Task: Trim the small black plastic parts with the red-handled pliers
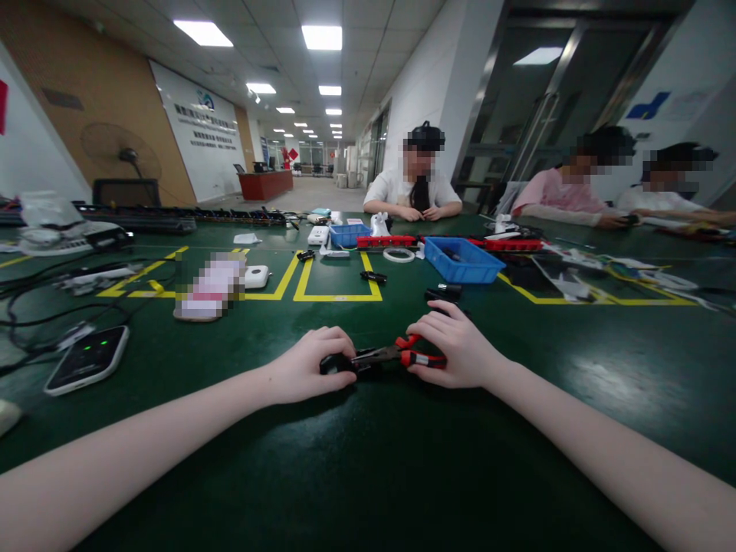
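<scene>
My left hand (316, 365) is closed around a black object (338, 363) low over the green table (368, 460); its exact shape is partly hidden by my fingers. In my right hand (454, 349) are pliers with red handles (422, 359). The metal jaws (376, 355) point left and reach the right end of the black object, where dark parts show. Whether the jaws grip anything is too small to tell.
Beyond my hands lie small black parts (373, 276), a blue tray (463, 261), yellow tape frames (339, 297) and a white device (256, 276). Two phones and cables (17, 307) are at left. A person (411, 188) sits opposite; two more people sit at right.
</scene>
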A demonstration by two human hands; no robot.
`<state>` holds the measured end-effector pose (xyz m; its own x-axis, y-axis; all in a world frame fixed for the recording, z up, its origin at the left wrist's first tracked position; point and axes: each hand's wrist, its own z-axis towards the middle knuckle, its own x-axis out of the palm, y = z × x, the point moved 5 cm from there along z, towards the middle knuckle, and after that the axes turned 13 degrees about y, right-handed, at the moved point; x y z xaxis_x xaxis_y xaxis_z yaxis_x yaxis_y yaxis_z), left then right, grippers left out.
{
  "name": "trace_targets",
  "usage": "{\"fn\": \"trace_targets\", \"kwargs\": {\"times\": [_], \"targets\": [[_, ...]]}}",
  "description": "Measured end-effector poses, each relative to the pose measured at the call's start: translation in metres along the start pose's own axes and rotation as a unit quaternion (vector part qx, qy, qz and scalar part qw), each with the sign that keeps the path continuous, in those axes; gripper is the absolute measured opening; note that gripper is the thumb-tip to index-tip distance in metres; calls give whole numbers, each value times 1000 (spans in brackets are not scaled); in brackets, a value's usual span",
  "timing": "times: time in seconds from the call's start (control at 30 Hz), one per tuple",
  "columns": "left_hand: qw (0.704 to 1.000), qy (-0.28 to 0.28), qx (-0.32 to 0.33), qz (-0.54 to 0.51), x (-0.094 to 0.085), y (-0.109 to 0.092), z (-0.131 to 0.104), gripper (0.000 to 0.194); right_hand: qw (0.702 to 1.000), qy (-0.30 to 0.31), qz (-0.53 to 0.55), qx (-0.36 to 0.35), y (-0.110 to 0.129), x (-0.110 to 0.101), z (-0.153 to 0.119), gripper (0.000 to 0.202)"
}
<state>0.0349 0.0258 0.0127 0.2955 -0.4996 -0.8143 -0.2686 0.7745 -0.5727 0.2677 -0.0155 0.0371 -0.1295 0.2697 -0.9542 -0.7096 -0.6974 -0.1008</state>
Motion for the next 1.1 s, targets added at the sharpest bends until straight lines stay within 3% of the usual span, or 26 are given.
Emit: {"fn": "trace_targets", "kwargs": {"times": [1.1], "targets": [[1000,2,5,-21,0,0,1,14,1000,-17,15,2,0,3,-1,42]]}}
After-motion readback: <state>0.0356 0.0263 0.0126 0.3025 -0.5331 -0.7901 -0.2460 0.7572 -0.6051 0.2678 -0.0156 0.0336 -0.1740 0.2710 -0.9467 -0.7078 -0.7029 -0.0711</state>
